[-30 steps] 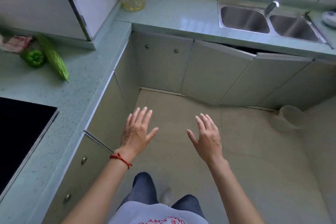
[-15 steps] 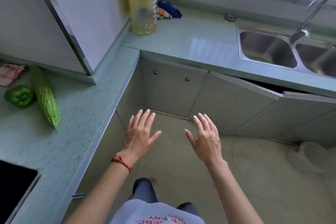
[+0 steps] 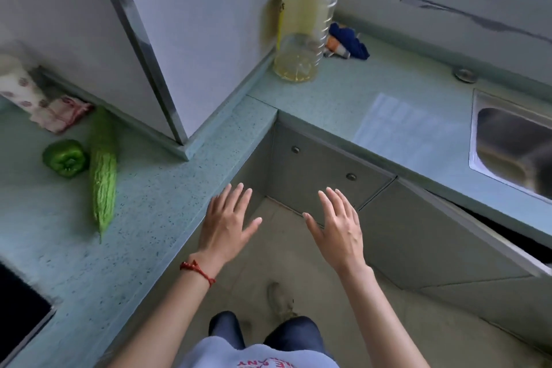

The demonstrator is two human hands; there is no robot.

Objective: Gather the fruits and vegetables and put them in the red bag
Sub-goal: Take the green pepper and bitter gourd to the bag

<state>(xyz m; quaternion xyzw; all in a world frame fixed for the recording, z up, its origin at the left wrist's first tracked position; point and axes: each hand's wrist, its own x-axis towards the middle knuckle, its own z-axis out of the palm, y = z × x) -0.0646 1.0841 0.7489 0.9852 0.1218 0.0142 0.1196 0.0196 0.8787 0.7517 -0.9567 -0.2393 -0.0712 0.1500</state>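
**Both hands empty in the counter's corner; vegetables lie off to the left**

A pale green L-shaped countertop [image 3: 155, 188] wraps the corner of the kitchen, with grey cabinet doors [image 3: 325, 170] below it and a steel sink [image 3: 513, 152] set into the right-hand run. A white cabinet panel [image 3: 185, 39] rises from the inner corner. Against it stands a tall clear bottle [image 3: 304, 24] partly full of yellow liquid, with a blue cloth [image 3: 349, 42] just beside it.

On the left run of the counter a long, bumpy bitter gourd [image 3: 103, 170] lies pointing toward the person, well apart from both hands. A green bell pepper [image 3: 65, 158] sits right at its left side, seemingly touching it. Behind them a pink-and-white patterned cloth [image 3: 53, 112] is bunched by the wall. No red bag shows in view.

The left hand [image 3: 228, 224], a red string bracelet [image 3: 197, 270] at its wrist, hovers at the counter's edge, fingers spread and straight, gripping nothing. The right hand [image 3: 337, 230] hangs beside it over the floor, likewise flat and released.
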